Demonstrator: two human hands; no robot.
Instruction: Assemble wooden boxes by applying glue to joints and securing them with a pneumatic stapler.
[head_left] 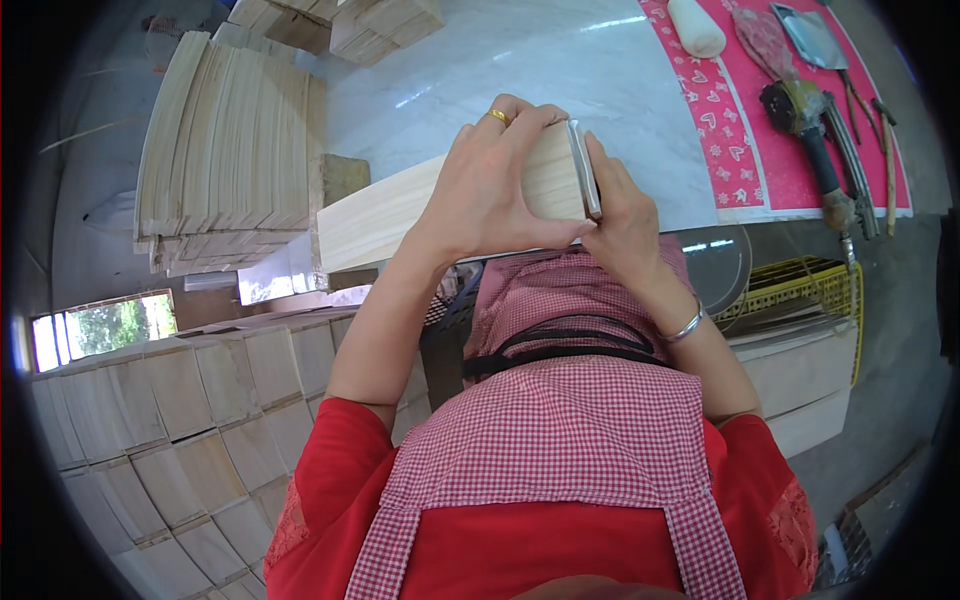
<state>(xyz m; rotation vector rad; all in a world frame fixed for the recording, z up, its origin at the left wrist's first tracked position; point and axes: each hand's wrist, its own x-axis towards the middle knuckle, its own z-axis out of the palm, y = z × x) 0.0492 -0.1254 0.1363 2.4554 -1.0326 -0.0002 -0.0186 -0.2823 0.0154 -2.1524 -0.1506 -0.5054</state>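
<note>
A long pale wooden piece [385,213], either a board or a shallow box, lies slanted across the near edge of the table. My left hand [485,185], with a gold ring, spans its width near the right end, fingers over the far edge and thumb along the near one. Against that end stands a thin flat piece [584,170] with a grey, shiny edge. My right hand [622,210] is pressed to its outer side, fingers behind it and thumb hidden. The underside of the wooden piece is out of sight.
Stacked thin wooden boards [230,140] stand left, beside a small wooden block [342,180]. More wooden stacks [190,400] rise lower left. On the pink cloth [740,150] lie a power tool [805,125] and a white roll [697,28]. A yellow crate [800,275] is at right.
</note>
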